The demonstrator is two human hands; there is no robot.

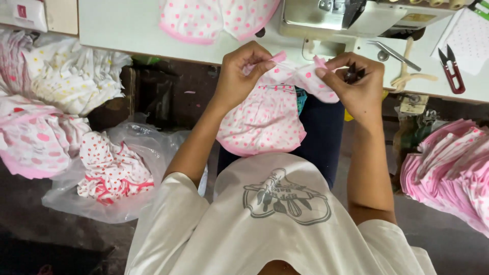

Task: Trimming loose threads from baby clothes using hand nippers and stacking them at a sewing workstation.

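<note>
From the head camera, the left hand pinches the pink edge of a small white garment with pink dots, and the right hand grips its other end with a dark tool tucked in the palm. The garment hangs between them over the lap, just below the desk. Red thread snips lie on the desk to the right.

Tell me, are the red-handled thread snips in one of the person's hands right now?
No, the red-handled thread snips lie on the white table, apart from both hands, which pinch the pink dotted garment.
</note>
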